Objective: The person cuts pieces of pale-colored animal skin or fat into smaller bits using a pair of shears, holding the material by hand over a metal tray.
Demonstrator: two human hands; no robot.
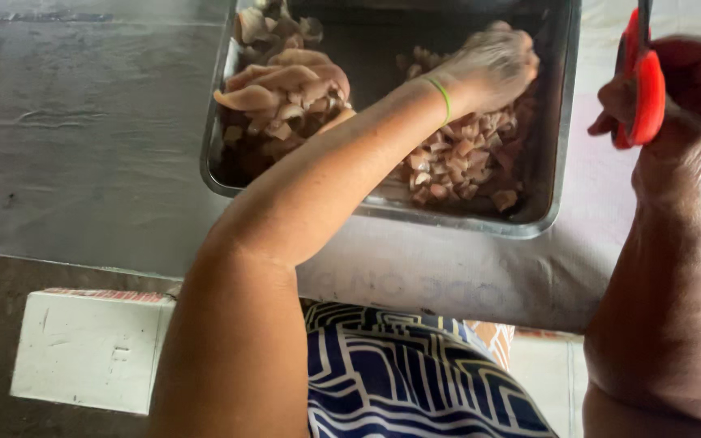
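Pale cut meat pieces (464,158) in the rectangular steel tray (557,162), upper centre, are gathered under the left hand (492,65), fingers curled among them. Red-handled scissors (641,81), upper right, are gripped by the right hand (691,122); a fresh piece seems needed before cutting.

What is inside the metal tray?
The tray holds small cut meat pieces at right and larger uncut pieces at left. The left hand reaches into it, and the forearm covers part of the middle.

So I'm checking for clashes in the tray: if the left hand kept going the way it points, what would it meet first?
Probably the heap of small cut pieces under it: the left hand reaches down into the metal tray, fingers already at or in the pieces. Depth is unclear.
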